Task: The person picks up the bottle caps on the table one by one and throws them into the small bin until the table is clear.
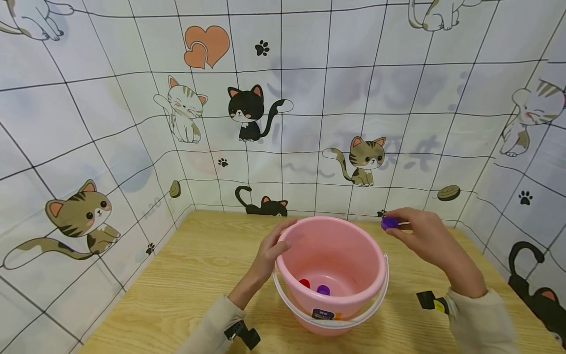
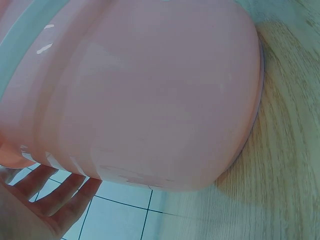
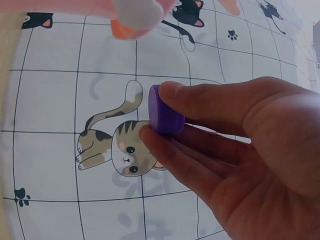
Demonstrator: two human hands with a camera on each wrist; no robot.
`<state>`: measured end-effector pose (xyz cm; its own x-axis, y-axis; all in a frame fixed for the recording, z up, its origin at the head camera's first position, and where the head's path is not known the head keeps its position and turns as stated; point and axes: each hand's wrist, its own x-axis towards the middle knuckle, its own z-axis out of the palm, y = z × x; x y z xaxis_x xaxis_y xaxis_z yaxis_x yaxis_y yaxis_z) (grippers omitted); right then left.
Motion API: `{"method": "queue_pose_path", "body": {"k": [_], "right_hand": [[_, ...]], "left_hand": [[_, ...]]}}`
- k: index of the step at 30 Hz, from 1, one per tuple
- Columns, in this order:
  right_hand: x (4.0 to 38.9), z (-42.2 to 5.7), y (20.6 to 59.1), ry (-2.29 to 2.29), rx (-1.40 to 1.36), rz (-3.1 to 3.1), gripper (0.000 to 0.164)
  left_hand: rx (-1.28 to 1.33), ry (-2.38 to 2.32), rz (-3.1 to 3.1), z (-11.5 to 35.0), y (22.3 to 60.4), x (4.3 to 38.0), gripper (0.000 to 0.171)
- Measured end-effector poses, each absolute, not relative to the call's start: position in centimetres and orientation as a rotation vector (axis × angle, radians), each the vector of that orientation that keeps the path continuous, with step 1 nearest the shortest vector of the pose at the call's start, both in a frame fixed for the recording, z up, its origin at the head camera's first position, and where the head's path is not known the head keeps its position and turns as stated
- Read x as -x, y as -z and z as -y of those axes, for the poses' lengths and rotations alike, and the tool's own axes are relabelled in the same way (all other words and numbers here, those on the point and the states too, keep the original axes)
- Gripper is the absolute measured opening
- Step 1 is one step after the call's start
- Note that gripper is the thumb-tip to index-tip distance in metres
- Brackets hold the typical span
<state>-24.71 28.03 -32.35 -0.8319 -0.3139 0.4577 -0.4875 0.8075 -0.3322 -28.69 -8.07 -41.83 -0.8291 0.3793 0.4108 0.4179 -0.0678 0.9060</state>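
Note:
A pink bucket [image 1: 305, 307] stands on the wooden table with its white handle [image 1: 383, 290] hanging down at the front. My left hand [image 1: 268, 250] grips its left rim, the thumb over the edge and the fingers along the outside wall; in the left wrist view those fingertips [image 2: 90, 187] lie against the pink wall. Right of the bucket, above the table, my right hand [image 1: 426, 238] pinches a purple bottle cap [image 3: 165, 111] between thumb and fingertips. Inside on the bucket's bottom lie another purple cap [image 1: 323, 290] and a red piece [image 1: 304, 283], partly hidden by the front rim.
The wooden table [image 1: 190, 275] spreads around the bucket. A white cloth [image 1: 305, 88] with a grid and cartoon cats hangs behind it and on both sides. Each sleeve has a black strap device [image 1: 243, 334] at the wrist.

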Motion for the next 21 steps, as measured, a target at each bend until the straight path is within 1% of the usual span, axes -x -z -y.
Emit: {"method": "queue_pose_path", "body": {"k": [4, 11, 21], "right_hand": [[25.1, -27.5, 31.8, -0.617, -0.622, 2.592, 0.031], [25.3, -26.8, 30.9, -0.606, -0.671, 2.548, 0.035], [25.2, -25.8, 30.0, -0.59, -0.667, 2.577, 0.036]], "left_hand": [[0.91, 2.087, 2.127, 8.1, 41.8, 28.7, 0.063], [0.895, 2.086, 2.128, 8.0, 41.9, 28.7, 0.065], [0.906, 2.106, 2.109, 8.0, 41.9, 28.7, 0.064]]}}
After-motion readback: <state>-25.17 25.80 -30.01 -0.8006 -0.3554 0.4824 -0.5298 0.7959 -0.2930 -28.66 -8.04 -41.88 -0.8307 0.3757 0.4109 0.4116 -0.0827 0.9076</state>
